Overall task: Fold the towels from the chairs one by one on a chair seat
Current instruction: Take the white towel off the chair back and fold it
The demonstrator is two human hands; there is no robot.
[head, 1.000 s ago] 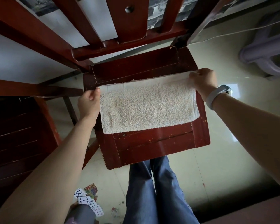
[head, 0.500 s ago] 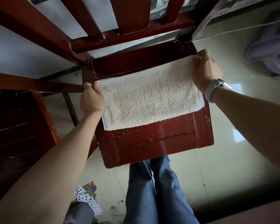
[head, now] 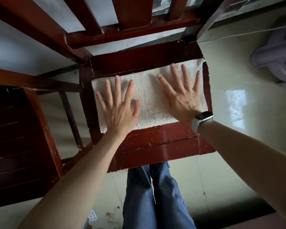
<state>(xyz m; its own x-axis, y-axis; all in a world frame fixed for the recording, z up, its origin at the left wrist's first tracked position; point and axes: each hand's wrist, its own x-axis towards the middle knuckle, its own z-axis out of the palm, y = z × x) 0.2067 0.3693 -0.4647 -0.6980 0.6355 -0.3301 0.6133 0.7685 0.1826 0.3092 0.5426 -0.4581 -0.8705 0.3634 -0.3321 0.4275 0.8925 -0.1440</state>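
Palms down is how I have both hands now — left hand and right hand spread flat, fingers apart, gripping nothing, on the cream terry towel lying across the back half of the dark red wooden chair seat, its right end at the seat's right edge. I'd smooth outward toward the towel's ends — evenly — before folding again.

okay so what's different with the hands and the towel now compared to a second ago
Both hands let go of the towel's far corners. The left hand and right hand now lie open on it, fingers spread, palms down. The towel remains folded on the chair seat, in about the same spot.
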